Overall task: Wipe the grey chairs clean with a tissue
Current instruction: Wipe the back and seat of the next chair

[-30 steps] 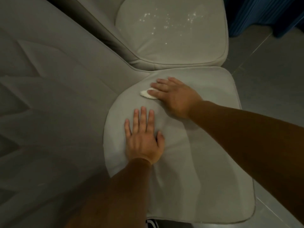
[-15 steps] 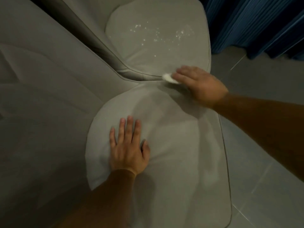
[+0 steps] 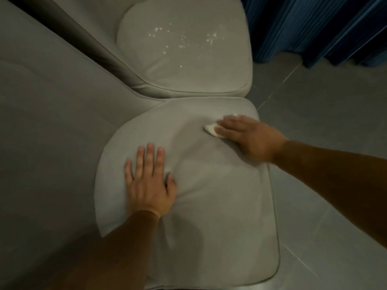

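The near grey chair seat (image 3: 209, 206) fills the middle of the view. My left hand (image 3: 148, 183) lies flat on its left part, fingers straight, pressing the cushion down. My right hand (image 3: 249, 137) presses a small white tissue (image 3: 211, 129) onto the seat's far right corner with straight fingers; most of the tissue is hidden under them. A second grey chair seat (image 3: 188, 65) stands just behind, with white crumbs (image 3: 182, 38) scattered over its top.
The near chair's grey backrest (image 3: 52, 122) rises along the left. Grey floor tiles (image 3: 324, 122) lie to the right of both chairs. A dark blue curtain (image 3: 314, 24) hangs at the top right.
My right hand slid the tissue from the seat's back middle to its far edge, then back a little onto the far right corner. My left hand stayed flat on the cushion.
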`<state>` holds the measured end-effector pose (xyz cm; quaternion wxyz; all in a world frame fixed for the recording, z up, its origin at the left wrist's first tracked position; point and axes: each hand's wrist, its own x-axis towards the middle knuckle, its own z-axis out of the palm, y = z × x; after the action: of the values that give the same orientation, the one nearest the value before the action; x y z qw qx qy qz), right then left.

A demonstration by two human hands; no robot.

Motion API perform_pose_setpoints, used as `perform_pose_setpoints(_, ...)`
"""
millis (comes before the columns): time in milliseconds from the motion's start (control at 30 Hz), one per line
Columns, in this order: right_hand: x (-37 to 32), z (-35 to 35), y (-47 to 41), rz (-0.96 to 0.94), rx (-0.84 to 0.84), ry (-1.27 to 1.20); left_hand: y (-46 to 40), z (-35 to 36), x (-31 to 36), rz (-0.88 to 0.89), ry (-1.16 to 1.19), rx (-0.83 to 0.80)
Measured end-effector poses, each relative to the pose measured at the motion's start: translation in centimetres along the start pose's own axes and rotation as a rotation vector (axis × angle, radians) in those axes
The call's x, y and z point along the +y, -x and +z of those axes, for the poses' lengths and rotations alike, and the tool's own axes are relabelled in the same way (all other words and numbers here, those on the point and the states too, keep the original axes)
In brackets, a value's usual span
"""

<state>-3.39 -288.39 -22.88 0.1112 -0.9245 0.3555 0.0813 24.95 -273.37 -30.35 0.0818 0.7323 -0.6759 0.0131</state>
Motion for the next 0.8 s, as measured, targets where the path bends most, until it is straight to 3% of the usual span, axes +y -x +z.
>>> perform_pose_setpoints(100, 2.4, -1.7, 3.8, 0.006, -0.067, -0.016, -0.1, -0.2, 0.3, -0.014, 0.007, -0.004)
perform_pose_setpoints(233, 5.1, -3.5, 1.2, 0.360, 0.271, -0.135, -0.4, -0.2, 0.6, -0.026, 0.009, -0.016)
perform_pose_setpoints(267, 5.0, -3.5, -0.5, 0.419, 0.287, -0.191, -0.4, -0.1, 0.5, -0.025, 0.008, -0.016)
perform_pose_setpoints(367, 2.0, -1.4, -3.9, 0.468, 0.127, -0.311, -0.3, -0.1, 0.3, -0.011, -0.003, -0.024)
perform_pose_setpoints(500, -3.9, 2.1, -1.9, 0.385, 0.257, -0.150, -0.3, -0.3, 0.4, -0.020, -0.021, -0.082)
perform_pose_setpoints(633, -8.7, 3.3, 3.3, 0.139, 0.195, -0.166, -0.5, -0.8, 0.2, -0.028, -0.031, -0.181)
perform_pose_setpoints(733, -12.4, 4.0, 7.4, 0.018, 0.156, -0.156, -0.7, -2.1, 0.6, -0.058, -0.026, -0.342)
perform_pose_setpoints(800, -14.8, 4.0, 9.6, 0.006, -0.002, -0.190, -1.3, -3.4, 0.7, -0.059, -0.006, -0.501)
